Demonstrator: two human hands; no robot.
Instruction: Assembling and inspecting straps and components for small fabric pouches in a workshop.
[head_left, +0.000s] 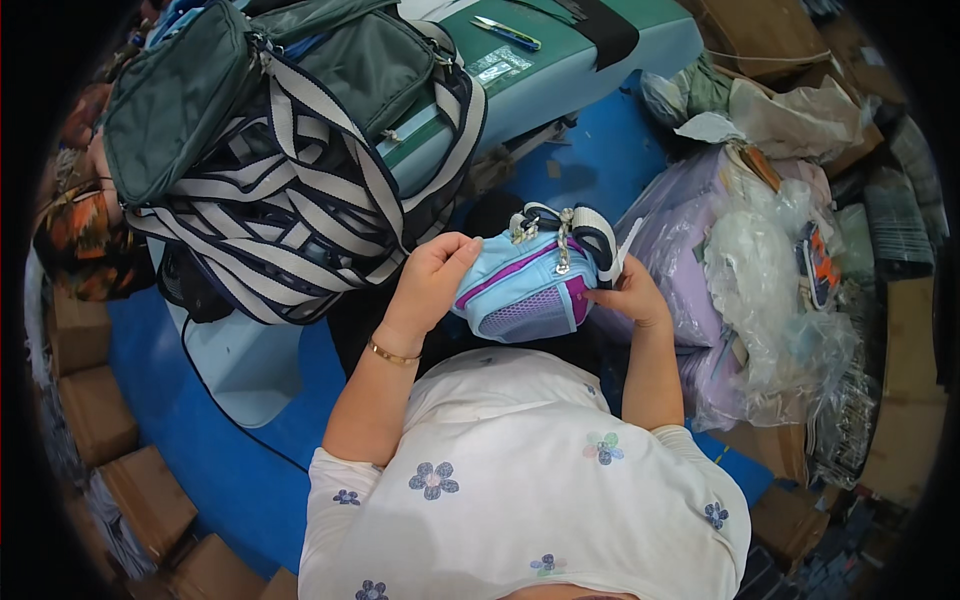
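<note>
Between my two hands, above my lap, is a small light-blue bag [513,287] with purple trim, a mesh pocket and a zipper. My left hand [437,277] grips its left end, thumb on top, the other fingers hidden behind. At the right end my right hand [632,293] pinches the bag near its purple corner and a white tag [629,240]. A dark strap with a white stripe [594,235] is bunched along the bag's far side, beside a metal clasp [563,262].
Dark green bags [180,110] with a heap of striped straps [300,190] lie on the sewing machine table [620,70] to the left and ahead. Small thread snips [507,33] rest on it. Plastic-wrapped lilac bundles [690,220] stand at right. Cardboard boxes [150,495] line the left.
</note>
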